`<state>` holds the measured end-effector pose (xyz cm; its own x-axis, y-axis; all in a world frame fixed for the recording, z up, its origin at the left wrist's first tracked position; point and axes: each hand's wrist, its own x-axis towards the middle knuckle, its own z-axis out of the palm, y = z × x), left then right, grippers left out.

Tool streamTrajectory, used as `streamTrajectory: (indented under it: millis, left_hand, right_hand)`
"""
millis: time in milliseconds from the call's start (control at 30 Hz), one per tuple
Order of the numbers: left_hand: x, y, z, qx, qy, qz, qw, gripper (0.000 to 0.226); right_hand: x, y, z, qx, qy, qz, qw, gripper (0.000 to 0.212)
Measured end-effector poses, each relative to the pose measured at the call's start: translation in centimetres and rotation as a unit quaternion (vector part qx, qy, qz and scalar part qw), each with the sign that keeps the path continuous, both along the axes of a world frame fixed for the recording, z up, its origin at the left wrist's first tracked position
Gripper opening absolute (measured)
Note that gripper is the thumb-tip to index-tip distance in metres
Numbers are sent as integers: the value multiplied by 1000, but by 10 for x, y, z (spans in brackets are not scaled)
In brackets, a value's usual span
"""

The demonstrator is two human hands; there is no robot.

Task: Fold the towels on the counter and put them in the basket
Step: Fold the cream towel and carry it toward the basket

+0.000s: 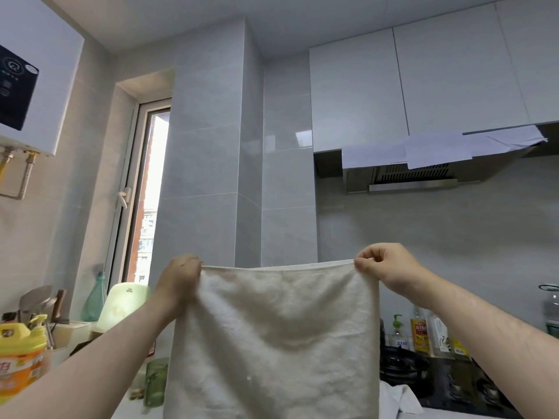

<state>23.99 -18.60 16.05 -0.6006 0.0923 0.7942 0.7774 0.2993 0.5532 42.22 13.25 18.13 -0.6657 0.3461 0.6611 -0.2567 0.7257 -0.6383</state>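
Fingers (364, 264) of both hands pinch towel (272, 337) top corners

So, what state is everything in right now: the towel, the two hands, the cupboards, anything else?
Towel: held up in the air, hanging spread out.
Left hand: pinches the towel's top left corner.
Right hand: pinches the top right corner.
Wall cupboards: doors closed.
White cloth: lying crumpled on the counter, unfolded.
Basket: not in view.
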Motion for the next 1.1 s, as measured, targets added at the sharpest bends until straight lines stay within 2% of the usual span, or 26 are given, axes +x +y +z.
streamTrajectory:
  millis: [100, 167, 333, 567, 667, 800, 933, 1100]
  left_hand:
    - [1, -4, 3, 6, -34, -20, 999, 32]
    - [-2, -8, 5, -4, -57, -31, 998, 25]
    - [2, -21, 11, -45, -15, -26, 999, 16]
    - [-1, -21, 11, -46, -21, -20, 999, 11]
    - [-8, -19, 7, -31, -36, -11, 999, 11]
    - [-17, -14, 3, 19, -68, -15, 997, 8]
    - [-26, -7, 1, 57, -79, -18, 995, 4]
    - [-44, 10, -4, 75, -113, -4, 991, 5]
  right_hand:
    - [-1, 3, 1, 5, 38, -39, 998, 7]
    - [0, 6, 2, 26, 43, -67, 996, 6]
    - [2, 9, 3, 152, 14, -178, 972, 19]
    - [-9, 6, 0, 124, 24, -180, 976, 18]
    - [-15, 4, -2, 72, 31, -141, 987, 13]
    - [-23, 7, -7, -84, 53, -52, 994, 7]
    - [-33, 9, -11, -234, 76, 19, 969, 4]
    - [-51, 19, -20, -312, 56, 32, 948, 21]
